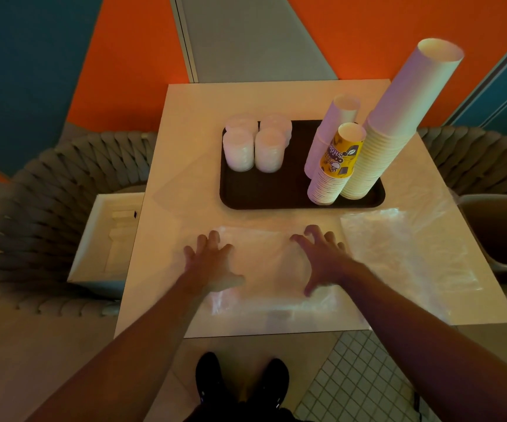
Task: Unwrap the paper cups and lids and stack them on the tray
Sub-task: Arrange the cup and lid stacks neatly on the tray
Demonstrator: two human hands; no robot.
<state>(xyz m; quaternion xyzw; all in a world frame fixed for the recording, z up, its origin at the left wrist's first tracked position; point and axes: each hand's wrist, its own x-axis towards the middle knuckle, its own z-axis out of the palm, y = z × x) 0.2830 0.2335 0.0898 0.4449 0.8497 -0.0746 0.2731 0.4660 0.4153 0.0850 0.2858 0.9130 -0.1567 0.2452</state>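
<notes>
Clear plastic wrap [264,269] lies flat on the near edge of the counter [185,123], long axis running left to right, and both hands are down on it. Left hand [212,263] presses the wrap's left part with fingers spread; right hand [322,260] sits on its right part, fingers splayed and slightly clawed, neither grip closed round anything. A second sheet of wrap [404,248] lies just right of the right hand, so that hand is the nearer one to it. Beyond the hands, on the far side, the dark tray [276,190] already carries the goods: four stacks of lids [255,147] on its left, three leaning stacks of paper cups [368,147] on its right. My read: the unwrapping looks done, and the hands are gathering loose wrap, likely sweeping it inward along its length.
</notes>
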